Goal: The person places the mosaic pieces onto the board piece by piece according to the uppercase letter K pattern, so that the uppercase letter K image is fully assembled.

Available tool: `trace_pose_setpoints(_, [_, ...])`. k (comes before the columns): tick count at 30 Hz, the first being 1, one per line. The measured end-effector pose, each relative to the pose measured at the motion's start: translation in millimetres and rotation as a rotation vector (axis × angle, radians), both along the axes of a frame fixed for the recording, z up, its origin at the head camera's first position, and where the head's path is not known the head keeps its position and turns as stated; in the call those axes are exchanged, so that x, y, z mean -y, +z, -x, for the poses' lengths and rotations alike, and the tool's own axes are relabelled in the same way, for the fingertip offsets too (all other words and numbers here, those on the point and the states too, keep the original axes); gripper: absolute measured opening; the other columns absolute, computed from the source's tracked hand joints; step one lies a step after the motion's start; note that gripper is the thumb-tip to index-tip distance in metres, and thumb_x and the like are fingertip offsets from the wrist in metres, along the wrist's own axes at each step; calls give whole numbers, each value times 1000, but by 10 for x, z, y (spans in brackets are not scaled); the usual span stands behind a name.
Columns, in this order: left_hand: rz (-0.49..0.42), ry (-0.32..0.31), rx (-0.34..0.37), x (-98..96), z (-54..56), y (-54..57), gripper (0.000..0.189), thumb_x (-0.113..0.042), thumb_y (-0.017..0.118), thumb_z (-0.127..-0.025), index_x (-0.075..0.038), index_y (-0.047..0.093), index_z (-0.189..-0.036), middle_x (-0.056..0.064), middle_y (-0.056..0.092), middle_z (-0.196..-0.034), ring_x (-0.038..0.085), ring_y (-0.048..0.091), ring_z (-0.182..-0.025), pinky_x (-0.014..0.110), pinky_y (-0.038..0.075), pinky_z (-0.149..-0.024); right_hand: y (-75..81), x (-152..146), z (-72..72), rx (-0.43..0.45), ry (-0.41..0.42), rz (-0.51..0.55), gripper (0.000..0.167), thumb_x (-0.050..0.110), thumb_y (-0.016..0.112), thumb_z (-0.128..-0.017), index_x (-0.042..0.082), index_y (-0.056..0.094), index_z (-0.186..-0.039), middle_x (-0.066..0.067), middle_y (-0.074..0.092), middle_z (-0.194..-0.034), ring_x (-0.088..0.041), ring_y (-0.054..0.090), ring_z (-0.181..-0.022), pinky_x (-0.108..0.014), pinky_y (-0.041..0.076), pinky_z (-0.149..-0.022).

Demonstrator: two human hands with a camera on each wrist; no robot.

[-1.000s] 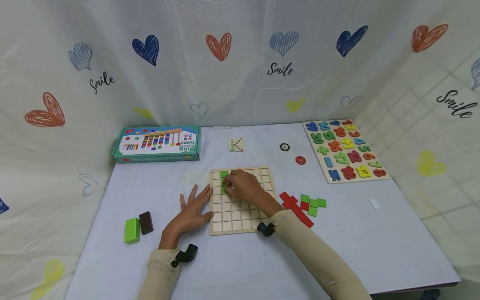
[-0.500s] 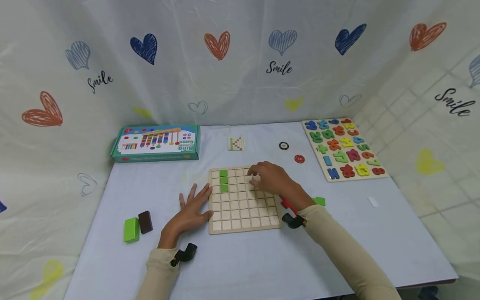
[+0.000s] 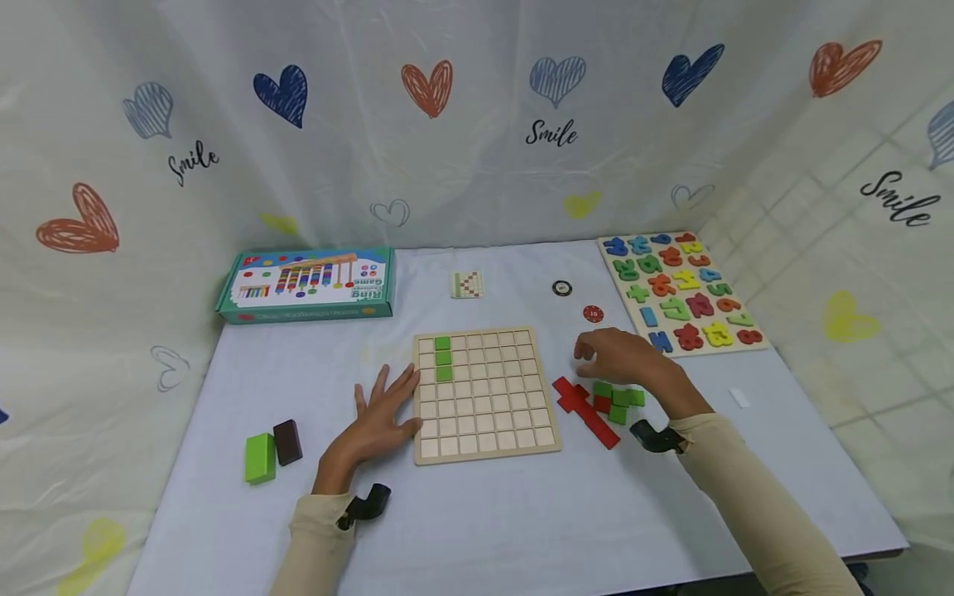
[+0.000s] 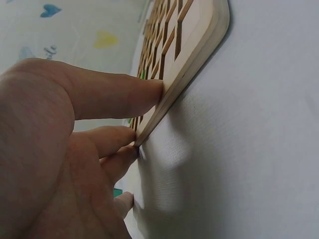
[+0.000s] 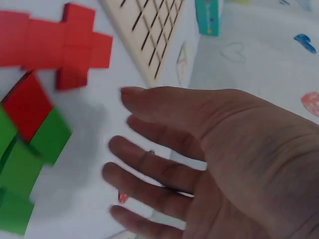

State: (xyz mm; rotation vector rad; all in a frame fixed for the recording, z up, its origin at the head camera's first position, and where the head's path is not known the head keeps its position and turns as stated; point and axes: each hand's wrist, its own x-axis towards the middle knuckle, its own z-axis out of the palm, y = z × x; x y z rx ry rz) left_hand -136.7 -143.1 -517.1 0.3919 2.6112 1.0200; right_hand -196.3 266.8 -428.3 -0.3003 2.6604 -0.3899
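Observation:
A wooden grid board (image 3: pixel 484 447) lies mid-table, with three green tiles (image 3: pixel 443 358) in a column in its second column from the left. My left hand (image 3: pixel 376 424) rests at the board's left edge; its fingers are spread, and in the left wrist view the thumb and fingertips touch the rim. My right hand (image 3: pixel 622 360) hovers above the table to the right of the board, fingers loosely bent and holding nothing. Below it lie red tiles (image 3: pixel 589 414) joined in a cross shape, and beside them a cluster of green tiles (image 3: pixel 619 412) with one red tile (image 3: pixel 601 403) among them.
A green toy box (image 3: pixel 305 285) stands at the back left. Behind the board lie a small pattern card (image 3: pixel 467 285), a black token (image 3: pixel 562 288) and a red token (image 3: pixel 593 314). A number puzzle board (image 3: pixel 678 290) is at right; green (image 3: pixel 260 458) and dark (image 3: pixel 287 442) blocks sit at left.
My right hand has left the green tiles on the board and moved right, across the board, to above the loose red and green tiles. The left hand has stayed at the board's edge.

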Motion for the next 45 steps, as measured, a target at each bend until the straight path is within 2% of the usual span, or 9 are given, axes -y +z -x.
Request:
trace_pose_setpoints(3, [7, -1, 7, 2, 10, 11, 83, -19, 69, -98, -10, 27, -169, 7, 17, -178, 40, -12, -164, 72, -26, -117, 0, -181, -63, 102, -21, -15, 39, 29, 83, -90, 8, 72, -122, -13, 73, -117, -29, 67, -103, -47, 61, -83])
trace_pose_setpoints(6, [8, -1, 9, 2, 13, 10, 83, -18, 69, -98, -10, 27, -169, 7, 17, -178, 40, -12, -164, 72, -26, -117, -46, -327, -112, 150, -31, -21, 43, 29, 85, -88, 7, 70, -121, -11, 72, -113, -27, 65, -99, -43, 61, -80])
trace_pose_setpoints(14, [8, 2, 6, -1, -11, 14, 82, -19, 69, -98, -10, 27, -169, 7, 18, -178, 40, -11, -164, 72, -25, -117, -182, -476, -171, 165, -41, 79, 35, 26, 85, -90, 8, 70, -116, -6, 69, -106, -24, 61, -96, -39, 59, -79])
trace_pose_setpoints(22, [-5, -1, 8, 7, -6, 3, 82, -21, 69, -98, -9, 28, -168, 8, 18, -178, 41, -11, -164, 72, -26, -117, -216, -441, -167, 170, -55, 97, 32, 22, 85, -89, 8, 64, -109, -5, 66, -96, -21, 59, -90, -34, 55, -73])
trace_pose_setpoints(29, [-11, 5, 5, 11, -9, -5, 83, -20, 68, -97, -10, 27, -169, 8, 18, -178, 39, -11, -164, 71, -26, -117, -217, -454, -167, 141, -39, 152, 27, 20, 84, -90, 8, 63, -103, -4, 63, -90, -20, 58, -83, -33, 52, -69])
trace_pose_setpoints(34, [-10, 8, -15, 13, -12, -18, 82, -20, 68, -97, -9, 29, -168, 10, 20, -177, 40, -9, -164, 72, -25, -118, -201, -467, -136, 119, -17, 207, 21, 17, 83, -92, 8, 65, -100, -3, 67, -90, -20, 59, -83, -32, 53, -71])
trace_pose_setpoints(37, [-3, 7, -9, 19, -8, -10, 82, -20, 68, -97, -10, 28, -168, 8, 19, -178, 40, -10, -164, 72, -25, -117, -162, -437, -98, 71, -3, 218, 19, 16, 82, -92, 8, 67, -100, -3, 69, -92, -20, 60, -84, -33, 54, -72])
trace_pose_setpoints(42, [0, -2, 4, 26, 4, -4, 81, -21, 66, -99, -11, 26, -169, 6, 17, -178, 38, -12, -164, 71, -26, -118, -77, -303, -33, -39, 11, 231, 19, 15, 80, -93, 6, 73, -109, -3, 73, -97, -20, 63, -89, -33, 55, -76])
trace_pose_setpoints(45, [3, -6, 5, 25, 8, -7, 81, -22, 65, -99, -12, 26, -169, 6, 17, -178, 38, -12, -164, 71, -26, -118, -54, -180, 8, -78, 19, 258, 15, 14, 78, -95, 7, 75, -108, -1, 73, -94, -20, 63, -88, -34, 54, -75])
